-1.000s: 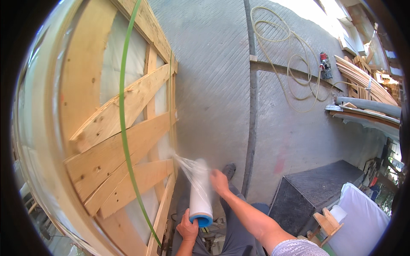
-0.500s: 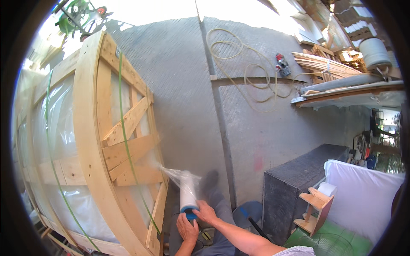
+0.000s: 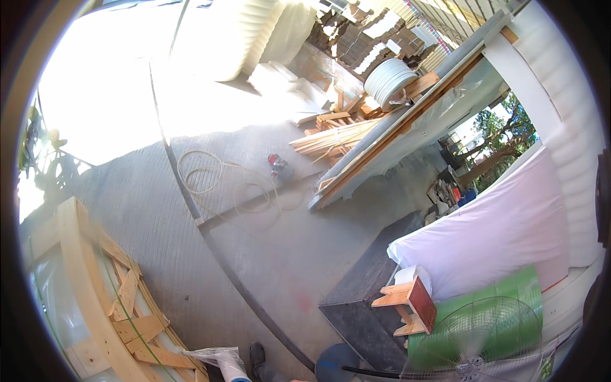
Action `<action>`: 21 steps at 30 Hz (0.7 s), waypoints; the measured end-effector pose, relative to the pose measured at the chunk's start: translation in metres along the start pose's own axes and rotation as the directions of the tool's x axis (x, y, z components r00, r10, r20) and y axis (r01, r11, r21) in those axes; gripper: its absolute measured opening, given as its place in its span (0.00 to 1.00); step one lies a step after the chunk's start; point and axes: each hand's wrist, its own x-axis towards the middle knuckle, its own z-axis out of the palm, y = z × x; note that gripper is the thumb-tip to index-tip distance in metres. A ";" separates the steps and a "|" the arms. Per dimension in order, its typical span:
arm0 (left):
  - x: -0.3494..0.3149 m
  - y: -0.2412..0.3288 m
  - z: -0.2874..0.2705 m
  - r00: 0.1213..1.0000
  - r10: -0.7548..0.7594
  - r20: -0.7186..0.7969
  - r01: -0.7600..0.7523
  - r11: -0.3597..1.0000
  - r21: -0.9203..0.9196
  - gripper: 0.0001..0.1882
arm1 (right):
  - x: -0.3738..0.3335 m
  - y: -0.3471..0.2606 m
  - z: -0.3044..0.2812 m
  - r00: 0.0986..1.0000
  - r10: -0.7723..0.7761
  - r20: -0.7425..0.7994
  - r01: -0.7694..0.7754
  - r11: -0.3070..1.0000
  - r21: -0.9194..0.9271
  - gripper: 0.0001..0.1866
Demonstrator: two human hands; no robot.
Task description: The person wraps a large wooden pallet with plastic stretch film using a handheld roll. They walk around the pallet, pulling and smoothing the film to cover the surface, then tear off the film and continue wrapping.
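Note:
A white roll of clear stretch film (image 3: 231, 367) with a blue core end shows at the bottom edge, left of centre. Loose film (image 3: 213, 354) runs from its top toward the slatted wooden crate (image 3: 86, 274) at the left. My hands lie below the picture's lower edge, so their grip on the roll is hidden. Only a sliver of skin shows at that edge, right of the roll; which part of the arm it is, I cannot tell. A dark shoe (image 3: 257, 358) stands beside the roll.
A pedestal fan (image 3: 471, 363) with a round base (image 3: 340, 364) stands lower right. Near it are a dark block (image 3: 363, 286), a small wooden stool (image 3: 410, 305) and a green roll (image 3: 509, 305). A hose (image 3: 203, 175) and a red-and-black tool (image 3: 279, 167) lie on the floor.
My view has swung right and up, so the crate and film roll now sit lower left. Both hands, earlier at the roll's blue lower end, have left the picture.

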 end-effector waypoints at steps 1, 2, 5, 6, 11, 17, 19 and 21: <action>0.000 0.002 -0.005 1.000 -0.013 -0.003 0.013 1.000 -0.012 0.21 | -0.018 0.012 -0.012 0.998 0.033 0.060 -0.032 0.999 -0.020 0.18; 0.001 0.003 -0.010 1.000 -0.017 0.009 0.017 0.999 -0.028 0.21 | -0.025 0.017 -0.016 0.999 0.035 0.033 -0.034 0.999 -0.038 0.18; 0.001 0.005 -0.019 0.996 -0.028 0.086 0.033 0.997 -0.068 0.21 | -0.059 0.029 -0.008 0.989 0.146 0.024 -0.143 0.986 -0.080 0.17; 0.004 0.007 -0.019 0.993 -0.042 0.112 0.052 0.994 -0.092 0.21 | -0.061 0.030 -0.007 0.974 0.219 0.063 -0.212 0.972 -0.102 0.17; 0.022 -0.002 0.005 0.969 -0.108 0.221 0.117 0.993 -0.027 0.23 | -0.072 0.056 0.009 0.978 0.138 0.157 -0.089 0.955 -0.284 0.17; 0.042 -0.031 0.055 0.954 -0.254 0.160 0.258 0.966 0.002 0.22 | -0.078 0.101 0.063 0.996 0.038 -0.080 -0.050 0.987 -0.151 0.17; 0.042 -0.035 0.065 0.957 -0.278 0.089 0.284 0.956 -0.073 0.21 | -0.081 0.110 0.074 0.994 0.004 -0.105 -0.021 0.987 -0.162 0.17; 0.038 -0.034 0.074 0.955 -0.297 0.011 0.294 0.941 -0.168 0.21 | -0.085 0.114 0.074 0.992 0.020 -0.125 -0.034 0.993 -0.117 0.17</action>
